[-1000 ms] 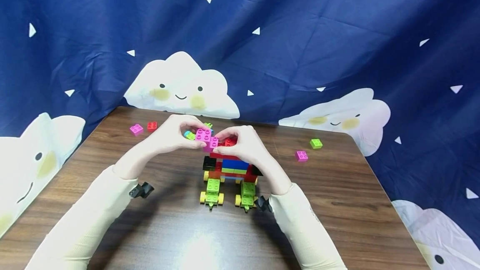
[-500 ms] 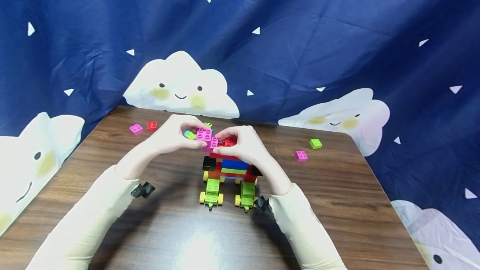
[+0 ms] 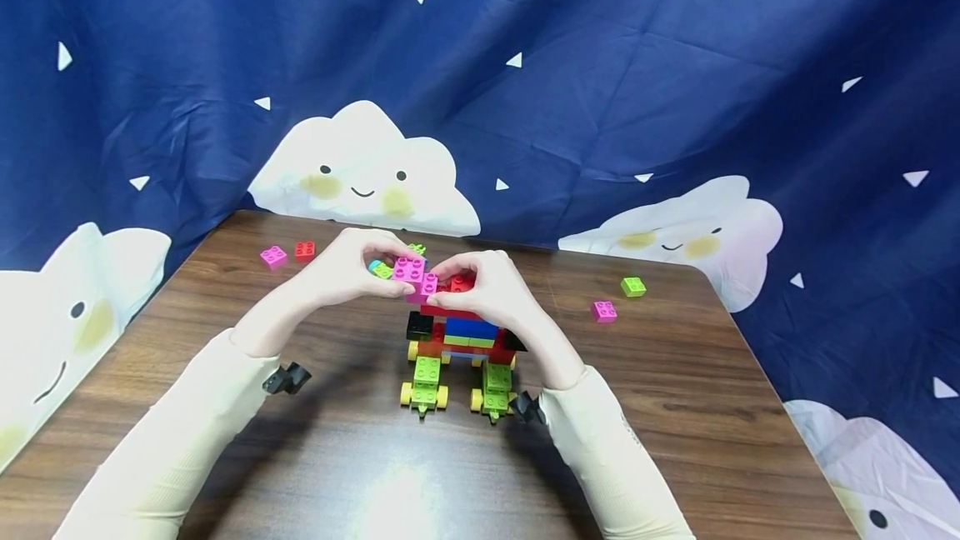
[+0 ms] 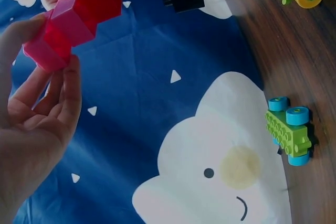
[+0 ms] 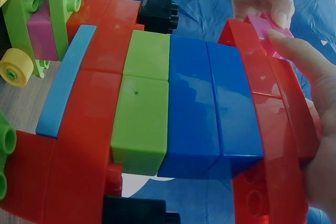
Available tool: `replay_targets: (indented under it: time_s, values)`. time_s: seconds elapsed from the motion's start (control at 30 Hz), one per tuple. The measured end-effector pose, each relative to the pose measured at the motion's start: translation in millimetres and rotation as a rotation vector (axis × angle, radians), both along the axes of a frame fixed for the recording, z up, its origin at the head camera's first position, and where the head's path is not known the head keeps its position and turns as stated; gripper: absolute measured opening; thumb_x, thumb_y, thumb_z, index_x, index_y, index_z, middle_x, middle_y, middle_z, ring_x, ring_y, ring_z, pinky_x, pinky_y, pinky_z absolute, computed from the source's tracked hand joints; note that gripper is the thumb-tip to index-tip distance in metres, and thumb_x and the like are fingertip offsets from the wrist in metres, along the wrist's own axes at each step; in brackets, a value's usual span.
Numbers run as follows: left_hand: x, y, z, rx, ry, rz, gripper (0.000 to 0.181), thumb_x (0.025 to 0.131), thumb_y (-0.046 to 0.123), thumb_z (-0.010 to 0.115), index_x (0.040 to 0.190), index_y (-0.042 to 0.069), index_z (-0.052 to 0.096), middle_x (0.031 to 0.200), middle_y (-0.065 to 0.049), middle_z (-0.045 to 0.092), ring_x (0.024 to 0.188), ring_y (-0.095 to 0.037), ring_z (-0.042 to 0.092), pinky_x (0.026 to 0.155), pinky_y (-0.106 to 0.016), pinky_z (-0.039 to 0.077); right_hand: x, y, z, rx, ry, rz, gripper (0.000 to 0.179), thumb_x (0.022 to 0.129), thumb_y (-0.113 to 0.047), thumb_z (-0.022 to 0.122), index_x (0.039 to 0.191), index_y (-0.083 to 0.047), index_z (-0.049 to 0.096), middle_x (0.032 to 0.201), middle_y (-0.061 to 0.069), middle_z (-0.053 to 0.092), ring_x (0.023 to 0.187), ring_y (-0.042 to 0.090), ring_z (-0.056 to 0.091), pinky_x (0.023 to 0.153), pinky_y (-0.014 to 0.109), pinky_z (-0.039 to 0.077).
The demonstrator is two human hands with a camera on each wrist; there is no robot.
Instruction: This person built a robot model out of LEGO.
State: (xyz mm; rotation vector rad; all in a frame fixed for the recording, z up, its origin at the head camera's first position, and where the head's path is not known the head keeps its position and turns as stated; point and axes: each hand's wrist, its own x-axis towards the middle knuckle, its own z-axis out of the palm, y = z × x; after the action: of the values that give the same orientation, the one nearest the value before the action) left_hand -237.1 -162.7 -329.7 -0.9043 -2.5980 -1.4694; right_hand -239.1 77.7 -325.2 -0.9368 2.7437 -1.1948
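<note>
My left hand (image 3: 352, 269) pinches the upper pink brick (image 3: 407, 268) between thumb and fingers. It is joined to a lower pink brick (image 3: 425, 286), set one step to the right. My right hand (image 3: 487, 290) pinches this lower brick at the left end of the red top row, its thumb (image 5: 296, 48) lying along the near side. Below stands a brick vehicle with a red top (image 5: 273, 129), blue bricks (image 5: 194, 103), lime bricks (image 5: 140, 114), black side bricks (image 3: 419, 326) and lime bases (image 3: 424, 390) on yellow wheels. The right hand covers part of the top.
Behind the left hand stands a small lime wheeled base (image 4: 287, 132) with blue wheels. Loose pink (image 3: 273, 257) and red (image 3: 304, 251) bricks lie back left. A lime brick (image 3: 633, 287) and a pink brick (image 3: 604, 311) lie to the right on the wooden table (image 3: 675, 440).
Both hands keep their hold on the pink bricks. The upper pink brick has shifted very slightly to the right; the vehicle stays in place.
</note>
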Motion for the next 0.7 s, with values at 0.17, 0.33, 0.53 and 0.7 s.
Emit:
replay_targets:
  time_s: [0.17, 0.33, 0.53, 0.7]
  values:
    - [-0.5, 0.4, 0.9, -0.014, 0.002, 0.0, 0.039, 0.076, 0.021, 0.084, 0.112, 0.014, 0.074, 0.105, 0.0, 0.071, 0.097, -0.018, 0.061, 0.083, -0.034, 0.053, 0.0, 0.3, -0.5, 0.001, 0.012, 0.005, 0.034, 0.077, -0.026, 0.083, 0.105, -0.009, 0.075, 0.095, 0.003, 0.076, 0.085, 0.014, 0.066, 0.074, 0.025, 0.054]
    - [0.0, 0.8, 2.8, -0.036, -0.009, 0.007, 0.039, 0.076, 0.023, 0.084, 0.112, 0.015, 0.074, 0.105, 0.0, 0.071, 0.098, -0.018, 0.061, 0.083, -0.036, 0.053, -0.7, 0.6, -1.1, -0.002, 0.007, 0.002, 0.033, 0.077, -0.025, 0.083, 0.105, -0.009, 0.075, 0.095, 0.003, 0.076, 0.085, 0.015, 0.066, 0.074, 0.026, 0.054]
    - [0.8, 1.6, 5.3, -0.067, -0.011, 0.019, 0.039, 0.075, 0.024, 0.084, 0.112, 0.014, 0.074, 0.104, -0.001, 0.071, 0.097, -0.019, 0.062, 0.084, -0.04, 0.053, -0.8, 0.6, -1.8, -0.001, 0.002, -0.004, 0.033, 0.077, -0.026, 0.083, 0.105, -0.01, 0.075, 0.095, 0.003, 0.076, 0.085, 0.014, 0.066, 0.075, 0.026, 0.054]
    - [0.6, 1.9, 5.7, -0.075, -0.013, 0.028, 0.04, 0.075, 0.025, 0.085, 0.112, 0.014, 0.074, 0.103, -0.001, 0.071, 0.097, -0.019, 0.062, 0.084, -0.039, 0.053, -0.6, 0.5, -2.0, -0.004, 0.011, -0.001, 0.033, 0.077, -0.026, 0.083, 0.104, -0.009, 0.076, 0.094, 0.003, 0.076, 0.083, 0.013, 0.065, 0.074, 0.026, 0.054]
